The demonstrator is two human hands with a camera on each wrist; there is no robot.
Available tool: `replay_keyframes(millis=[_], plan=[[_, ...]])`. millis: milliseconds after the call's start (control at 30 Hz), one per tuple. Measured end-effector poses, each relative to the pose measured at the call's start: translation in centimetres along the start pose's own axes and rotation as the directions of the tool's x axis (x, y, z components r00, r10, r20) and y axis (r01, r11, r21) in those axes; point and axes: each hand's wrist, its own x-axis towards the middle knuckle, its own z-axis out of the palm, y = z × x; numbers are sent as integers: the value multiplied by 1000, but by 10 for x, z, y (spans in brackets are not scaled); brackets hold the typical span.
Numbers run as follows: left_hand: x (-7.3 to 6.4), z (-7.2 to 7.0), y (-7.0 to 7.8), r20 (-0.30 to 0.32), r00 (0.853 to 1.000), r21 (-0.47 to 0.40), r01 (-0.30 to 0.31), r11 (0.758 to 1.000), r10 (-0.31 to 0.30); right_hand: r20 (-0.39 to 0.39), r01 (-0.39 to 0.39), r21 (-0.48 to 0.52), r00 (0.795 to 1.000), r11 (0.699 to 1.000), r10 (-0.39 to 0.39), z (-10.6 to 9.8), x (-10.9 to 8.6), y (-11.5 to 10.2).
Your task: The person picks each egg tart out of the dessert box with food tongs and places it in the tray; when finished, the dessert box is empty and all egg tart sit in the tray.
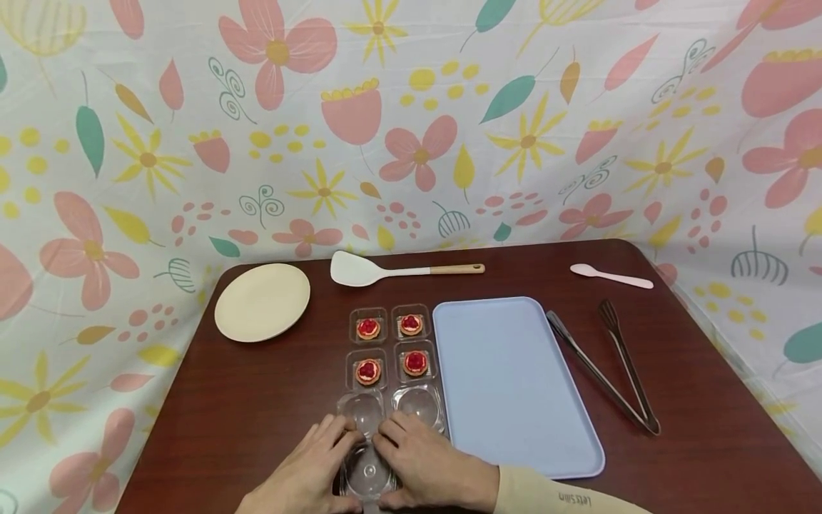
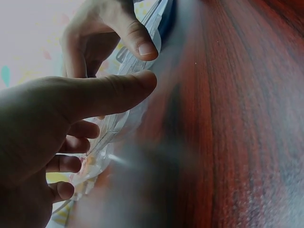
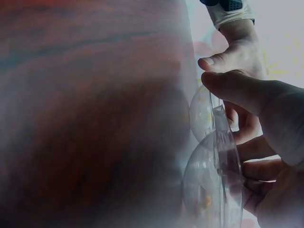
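Both your hands work at the near edge of the table, on a clear domed lid (image 1: pixel 369 472) that lies just in front of you. Your left hand (image 1: pixel 308 467) grips it from the left and your right hand (image 1: pixel 427 457) from the right, each with fingers bent over the plastic and the thumb set toward you; the left wrist view shows the two thumbs close together along its edge. Beyond the lid, clear square cups (image 1: pixel 354 360) stand in two rows of two, each holding one of four red-topped tarts (image 1: pixel 368 372). Whether the domes and cups are all one piece, you cannot tell from here. A blue tray (image 1: pixel 514 385) lies just to the right of the cups, and metal tongs (image 1: pixel 597 371), arms spread, lie beside its right edge. Toward the back of the dark wooden table (image 1: pixel 276 392) lie a cream plate (image 1: pixel 262 303) at left, a white spatula (image 1: pixel 359 271) with a wooden-tipped handle, and a small pale spoon (image 1: pixel 610 275) at right.
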Motion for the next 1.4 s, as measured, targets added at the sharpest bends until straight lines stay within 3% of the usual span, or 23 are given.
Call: replay_keyframes(millis=[233, 500, 667, 900, 1167, 1400], plan=[[0, 0, 2, -15, 1000, 0, -20, 1000, 20, 21, -5, -6, 1000, 1000, 6, 1, -1, -1], [-5, -1, 3, 56, 998, -35, 36, 999, -34, 18, -24, 39, 1000, 999, 23, -1, -3, 0], [-5, -5, 3, 39, 999, -36, 28, 999, -27, 17, -60, 100, 998, 993, 59, -8, -3, 4], [3, -13, -1, 0, 1000, -15, -16, 1000, 16, -25, -103, 148, 994, 984, 108, -18, -4, 17], [17, -19, -7, -6, 999, -59, -32, 998, 32, -139, -91, 190, 983, 978, 119, -25, -7, 31], [33, -23, -13, -30, 998, -90, -56, 994, 54, -174, -122, 222, 971, 967, 163, -34, -9, 45]])
